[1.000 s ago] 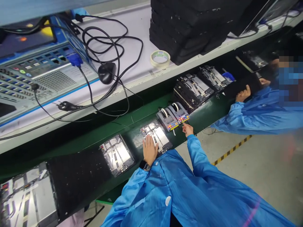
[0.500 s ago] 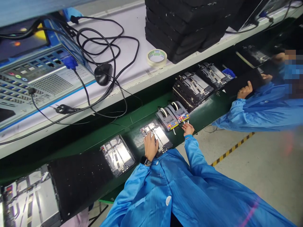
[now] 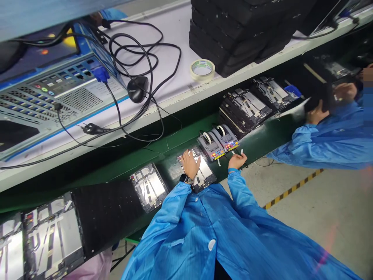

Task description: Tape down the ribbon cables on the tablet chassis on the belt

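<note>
My left hand lies on an opened tablet whose silvery inner plates and dark edges show. Its thumb is spread, and the fingers reach over the tablet's far part. To the right, my right hand pinches a short white strip of tape that sticks up from the fingertips. Just beyond that hand stand two grey tape dispensers, a left one and a right one, each with a white roll and lit buttons. A white tape end hangs from the left dispenser.
Another opened tablet sits left on the green bench, beside a black sheet. Stacked tablets stand beyond the dispensers. A co-worker's hands work at right. The shelf holds a tape roll, cables and a computer case.
My right hand has come away from the dispensers with a tape strip, turning palm up. My left hand has shifted toward the tablet's far edge. The co-worker's hands have moved.
</note>
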{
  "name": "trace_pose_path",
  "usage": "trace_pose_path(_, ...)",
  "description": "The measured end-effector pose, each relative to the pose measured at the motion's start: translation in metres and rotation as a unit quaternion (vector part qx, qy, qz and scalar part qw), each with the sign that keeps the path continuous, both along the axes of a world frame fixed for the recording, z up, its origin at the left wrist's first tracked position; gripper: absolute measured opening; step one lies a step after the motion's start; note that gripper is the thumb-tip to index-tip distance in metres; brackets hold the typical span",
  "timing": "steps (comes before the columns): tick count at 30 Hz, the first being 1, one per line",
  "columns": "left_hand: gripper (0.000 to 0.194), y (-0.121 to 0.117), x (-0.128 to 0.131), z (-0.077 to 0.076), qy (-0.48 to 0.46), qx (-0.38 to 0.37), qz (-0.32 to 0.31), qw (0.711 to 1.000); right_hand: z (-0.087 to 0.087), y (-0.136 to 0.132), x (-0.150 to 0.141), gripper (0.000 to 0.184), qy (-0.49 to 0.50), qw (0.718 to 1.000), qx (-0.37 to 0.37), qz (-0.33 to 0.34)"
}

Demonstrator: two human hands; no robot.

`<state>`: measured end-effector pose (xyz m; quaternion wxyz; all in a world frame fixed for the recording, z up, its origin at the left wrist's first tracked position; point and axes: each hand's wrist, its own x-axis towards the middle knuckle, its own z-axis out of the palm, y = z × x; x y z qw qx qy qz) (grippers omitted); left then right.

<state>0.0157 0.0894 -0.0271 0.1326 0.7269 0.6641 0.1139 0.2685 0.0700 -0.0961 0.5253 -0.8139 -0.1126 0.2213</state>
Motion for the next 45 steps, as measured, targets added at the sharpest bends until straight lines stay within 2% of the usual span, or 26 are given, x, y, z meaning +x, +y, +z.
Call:
trace_pose_path(2, 0.060, 0.012, 0.006, -0.002, 0.010, -0.002, 0.018, 1.000, 0.013, -0.007, -0.010, 0.052, -0.063, 0.998, 0.010, 0.008)
trace_pose_path(3, 0.061, 0.017, 0.007, -0.004, 0.014, -0.007, 0.023, 1.000, 0.021, -0.009, -0.016, 0.053, -0.093, 0.995, 0.021, 0.042)
trace_pose_path(5, 0.060, 0.027, 0.004, -0.007, 0.015, -0.026, 0.022, 0.999, 0.038, -0.005, -0.032, 0.055, -0.147, 0.973, 0.046, 0.170)
trace_pose_path(6, 0.059, 0.032, 0.001, -0.008, 0.014, -0.040, 0.020, 0.999, 0.046, 0.001, -0.040, 0.056, -0.169, 0.953, 0.056, 0.243)
trace_pose_path(8, 0.056, 0.039, -0.007, -0.010, 0.008, -0.075, 0.016, 0.997, 0.060, 0.020, -0.058, 0.059, -0.219, 0.896, 0.066, 0.381)
trace_pose_path(11, 0.053, 0.047, -0.016, -0.010, -0.007, -0.128, 0.019, 0.992, 0.068, 0.057, -0.080, 0.070, -0.290, 0.787, 0.062, 0.541)
trace_pose_path(14, 0.054, 0.053, -0.019, -0.008, -0.020, -0.159, 0.021, 0.987, 0.065, 0.086, -0.091, 0.087, -0.338, 0.692, 0.045, 0.636)
trace_pose_path(17, 0.054, 0.056, -0.019, -0.005, -0.027, -0.176, 0.024, 0.984, 0.060, 0.101, -0.090, 0.100, -0.359, 0.639, 0.023, 0.679)
trace_pose_path(21, 0.060, 0.064, -0.020, -0.002, -0.032, -0.210, 0.042, 0.976, 0.062, 0.113, -0.086, 0.110, -0.367, 0.615, -0.003, 0.698)
trace_pose_path(23, 0.065, 0.070, -0.021, -0.001, -0.031, -0.237, 0.051, 0.970, 0.065, 0.119, -0.085, 0.108, -0.357, 0.616, -0.002, 0.702)
trace_pose_path(27, 0.068, 0.082, -0.024, -0.002, -0.025, -0.280, 0.060, 0.958, 0.066, 0.125, -0.084, 0.081, -0.238, 0.670, 0.009, 0.703)
trace_pose_path(28, 0.068, 0.084, -0.024, -0.003, -0.024, -0.284, 0.061, 0.956, 0.065, 0.124, -0.084, 0.077, -0.195, 0.673, 0.002, 0.713)
trace_pose_path(29, 0.069, 0.086, -0.025, -0.004, -0.024, -0.287, 0.060, 0.956, 0.063, 0.123, -0.084, 0.075, -0.157, 0.668, -0.008, 0.727)
trace_pose_path(31, 0.069, 0.088, -0.026, -0.006, -0.024, -0.291, 0.059, 0.955, 0.060, 0.120, -0.087, 0.075, -0.114, 0.640, -0.030, 0.759)
trace_pose_path(34, 0.071, 0.089, -0.027, -0.009, -0.023, -0.296, 0.061, 0.953, 0.056, 0.117, -0.092, 0.075, -0.116, 0.612, -0.056, 0.780)
trace_pose_path(45, 0.073, 0.088, -0.027, -0.014, -0.021, -0.292, 0.057, 0.954, 0.069, 0.118, -0.102, 0.075, -0.214, 0.581, -0.109, 0.777)
